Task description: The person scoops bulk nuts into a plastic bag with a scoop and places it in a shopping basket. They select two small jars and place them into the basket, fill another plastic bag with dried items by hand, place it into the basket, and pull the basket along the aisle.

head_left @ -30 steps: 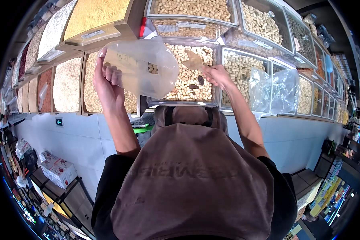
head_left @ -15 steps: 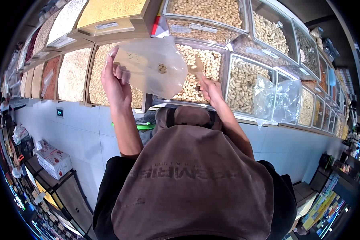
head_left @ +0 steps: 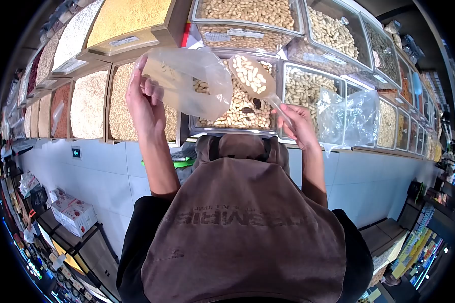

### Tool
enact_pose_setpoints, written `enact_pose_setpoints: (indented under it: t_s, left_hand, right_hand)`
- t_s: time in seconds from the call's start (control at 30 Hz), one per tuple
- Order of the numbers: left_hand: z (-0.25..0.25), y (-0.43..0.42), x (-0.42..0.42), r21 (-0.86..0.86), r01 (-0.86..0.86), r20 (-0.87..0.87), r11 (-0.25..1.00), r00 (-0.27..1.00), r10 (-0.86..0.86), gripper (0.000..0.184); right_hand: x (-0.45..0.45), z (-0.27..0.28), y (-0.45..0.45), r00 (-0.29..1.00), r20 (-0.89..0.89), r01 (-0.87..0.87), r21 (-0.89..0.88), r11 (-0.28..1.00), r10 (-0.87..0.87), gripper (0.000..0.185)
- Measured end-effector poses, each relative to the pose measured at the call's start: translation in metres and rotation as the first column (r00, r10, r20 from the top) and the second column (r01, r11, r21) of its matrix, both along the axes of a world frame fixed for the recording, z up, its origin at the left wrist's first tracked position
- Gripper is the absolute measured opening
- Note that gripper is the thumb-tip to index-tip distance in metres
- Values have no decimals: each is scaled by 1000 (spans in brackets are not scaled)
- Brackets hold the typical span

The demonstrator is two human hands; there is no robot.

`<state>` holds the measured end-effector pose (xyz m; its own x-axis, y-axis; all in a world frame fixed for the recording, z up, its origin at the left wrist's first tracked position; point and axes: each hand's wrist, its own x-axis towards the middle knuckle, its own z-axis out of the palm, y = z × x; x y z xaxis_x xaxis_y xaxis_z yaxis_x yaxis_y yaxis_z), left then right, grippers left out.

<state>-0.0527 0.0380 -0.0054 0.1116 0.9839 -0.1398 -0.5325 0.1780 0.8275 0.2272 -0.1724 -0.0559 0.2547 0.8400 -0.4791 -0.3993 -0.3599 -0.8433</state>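
My left hand (head_left: 147, 93) grips the edge of a translucent plastic bag (head_left: 187, 83), which spreads to the right over the bins. My right hand (head_left: 298, 123) is closed round the handle of a clear scoop (head_left: 265, 91). Pale peanuts (head_left: 249, 73) lie in the scoop's bowl, just right of the bag's right end and apart from my left hand. Beneath the bag and scoop is a clear bin of peanuts (head_left: 245, 118), with a few dark pieces among them.
Bins of unshelled peanuts (head_left: 308, 83) stand to the right, with a crumpled clear bag (head_left: 349, 118) over their front edge. Wooden bins of grain (head_left: 88, 106) line the left. White boxes (head_left: 73, 213) sit on a cabinet at the lower left.
The scoop has come up out of the peanuts with a load in its bowl. My right hand has moved right and tilted the handle; my left hand still holds the bag.
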Motion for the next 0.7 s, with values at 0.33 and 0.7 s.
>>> enact_pose_setpoints:
  t_s: [0.33, 0.7]
  left_hand:
    - [9, -6, 7, 51, 21, -85, 998, 996, -16, 46]
    - [0, -2, -22, 41, -94, -69, 995, 993, 97, 44]
  right_hand:
    - [-48, 73, 35, 803, 528, -336, 19, 942, 276, 24]
    - [-59, 96, 59, 390, 883, -383, -103, 918, 262, 28]
